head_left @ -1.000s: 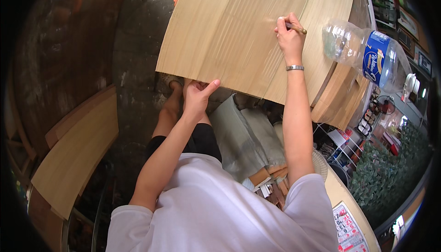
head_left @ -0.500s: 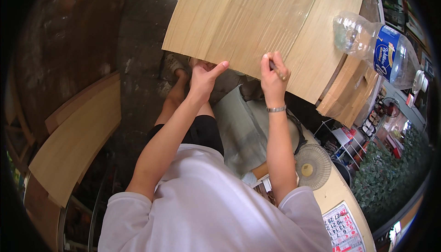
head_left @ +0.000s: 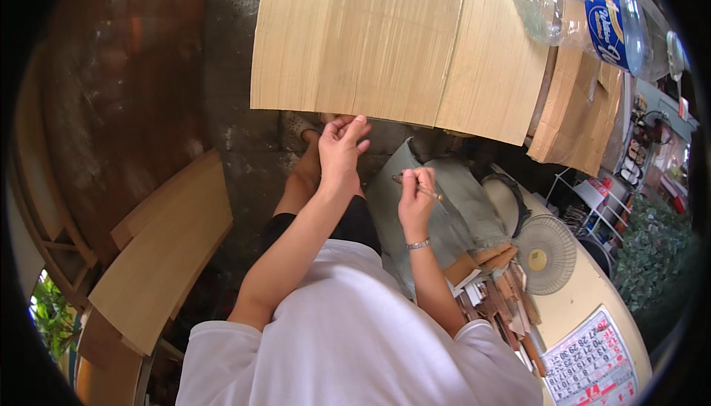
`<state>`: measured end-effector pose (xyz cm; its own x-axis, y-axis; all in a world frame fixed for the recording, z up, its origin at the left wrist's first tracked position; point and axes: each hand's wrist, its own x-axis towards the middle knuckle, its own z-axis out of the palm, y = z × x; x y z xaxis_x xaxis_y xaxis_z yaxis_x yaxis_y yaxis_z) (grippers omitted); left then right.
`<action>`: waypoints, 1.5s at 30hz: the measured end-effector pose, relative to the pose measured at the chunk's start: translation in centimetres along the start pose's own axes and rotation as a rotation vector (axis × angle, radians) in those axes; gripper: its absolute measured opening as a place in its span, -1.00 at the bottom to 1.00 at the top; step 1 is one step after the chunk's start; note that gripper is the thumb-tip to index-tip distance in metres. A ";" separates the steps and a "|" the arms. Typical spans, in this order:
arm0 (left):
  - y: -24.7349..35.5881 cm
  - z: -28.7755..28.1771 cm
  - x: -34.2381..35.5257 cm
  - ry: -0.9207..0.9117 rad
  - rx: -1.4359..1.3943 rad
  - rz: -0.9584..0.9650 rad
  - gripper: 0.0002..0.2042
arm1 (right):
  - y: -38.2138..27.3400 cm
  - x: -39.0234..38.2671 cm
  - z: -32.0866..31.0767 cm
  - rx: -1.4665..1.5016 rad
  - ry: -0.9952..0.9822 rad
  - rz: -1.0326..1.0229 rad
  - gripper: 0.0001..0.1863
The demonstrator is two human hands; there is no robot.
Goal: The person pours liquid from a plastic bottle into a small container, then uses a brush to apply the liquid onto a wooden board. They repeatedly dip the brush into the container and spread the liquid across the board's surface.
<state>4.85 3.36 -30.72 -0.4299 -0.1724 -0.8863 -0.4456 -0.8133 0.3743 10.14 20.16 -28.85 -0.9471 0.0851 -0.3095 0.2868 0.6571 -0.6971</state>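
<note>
The wooden panel [head_left: 385, 43] is lying at twelve o'clock, progress unclear — the left hand [head_left: 342, 150] is hanging half-open near its edge, the right hand [head_left: 415, 200] is pinching a slim stick [head_left: 432, 193].

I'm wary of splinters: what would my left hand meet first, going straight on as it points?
Your left hand would likely meet the wooden board at its near edge; whether they touch is unclear.

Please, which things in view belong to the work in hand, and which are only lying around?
In the work:
thin tool, held in the right hand
wood-grained panel, nearest the left hand

Lying around:
plastic bottle
fan
calendar sheet
wood scraps
</note>
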 end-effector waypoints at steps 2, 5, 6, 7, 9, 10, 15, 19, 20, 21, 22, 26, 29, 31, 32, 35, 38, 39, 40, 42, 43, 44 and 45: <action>0.2 0.6 -1.0 0.008 -0.021 -0.016 -0.65 | 0.3 0.6 0.9 0.181 0.131 0.000 -0.71; 0.8 1.0 -1.7 -0.016 -0.048 -0.055 -0.69 | 1.2 0.4 1.1 0.328 0.056 0.069 -0.63; 0.9 1.1 -1.9 -0.017 -0.053 -0.067 -0.69 | 1.6 0.1 1.0 0.339 0.011 0.104 -0.59; 0.9 1.1 -2.0 -0.014 -0.058 -0.083 -0.70 | 2.1 -0.1 0.7 0.349 -0.044 0.202 -0.62; 1.2 1.2 -2.1 0.000 -0.069 -0.112 -0.69 | 2.8 -0.5 0.5 0.359 -0.158 0.375 -0.68; 1.3 1.3 -2.2 0.008 -0.075 -0.126 -0.69 | 3.0 -0.6 0.8 0.347 -0.131 0.308 -0.74; 1.4 1.7 -2.3 0.034 -0.034 -0.147 -0.72 | 2.8 -1.0 2.1 0.393 -0.021 0.224 -0.90; 1.5 1.9 -2.6 0.034 -0.031 -0.147 -0.76 | 1.8 -1.2 1.5 0.572 -0.159 0.324 -0.87; 1.5 1.9 -2.8 0.038 -0.030 -0.143 -0.78 | 1.6 -1.2 1.4 0.577 -0.175 0.342 -0.85; 1.5 2.0 -3.0 0.044 -0.028 -0.139 -0.79 | 1.3 -1.1 1.3 0.590 -0.193 0.341 -0.84; 1.5 2.1 -3.1 0.047 -0.029 -0.134 -0.81 | 1.2 -1.1 1.5 0.548 -0.152 0.295 -0.82; 1.3 2.3 -3.5 0.025 -0.042 -0.071 -0.84 | 0.7 -0.7 2.4 0.561 -0.070 0.172 -0.75; 0.9 2.2 -3.4 -0.002 -0.030 -0.016 -0.84 | 0.2 -0.3 2.5 0.629 -0.099 0.201 -0.72; 0.6 1.9 -3.0 -0.020 -0.015 -0.001 -0.84 | -0.5 0.3 2.5 0.677 -0.118 0.248 -0.72; 0.4 1.8 -2.7 -0.020 -0.010 -0.002 -0.85 | -0.8 0.8 2.5 0.712 -0.122 0.280 -0.73; -0.2 1.5 -1.6 -0.014 0.001 -0.009 -0.85 | -1.5 2.2 2.8 0.766 -0.152 0.330 -0.74; -0.9 1.3 -0.7 0.010 0.008 -0.024 -0.84 | -1.8 3.2 3.0 0.791 -0.155 0.336 -0.76; -1.1 1.3 -0.5 0.021 0.010 -0.022 -0.82 | -1.7 3.3 3.1 0.795 -0.148 0.342 -0.77; -1.3 1.2 -0.4 0.034 0.011 -0.024 -0.81 | -1.6 3.4 3.1 0.787 -0.154 0.333 -0.76; -1.4 1.2 -0.3 0.029 0.007 -0.010 -0.80 | -1.4 3.5 3.1 0.766 -0.159 0.326 -0.73; -1.5 1.2 -0.3 0.028 0.006 -0.005 -0.80 | -1.3 3.5 3.1 0.764 -0.161 0.321 -0.73; -1.5 1.2 -0.3 0.025 0.003 -0.004 -0.80 | -1.2 3.5 3.1 0.763 -0.163 0.317 -0.73; -1.5 1.1 -0.3 0.023 0.000 -0.003 -0.80 | -1.1 3.5 3.2 0.762 -0.166 0.311 -0.73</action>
<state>4.73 5.24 -30.70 -0.4107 -0.1828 -0.8933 -0.4470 -0.8135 0.3720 6.92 17.33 -31.21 -0.7922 0.0288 -0.6096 0.6068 -0.0689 -0.7919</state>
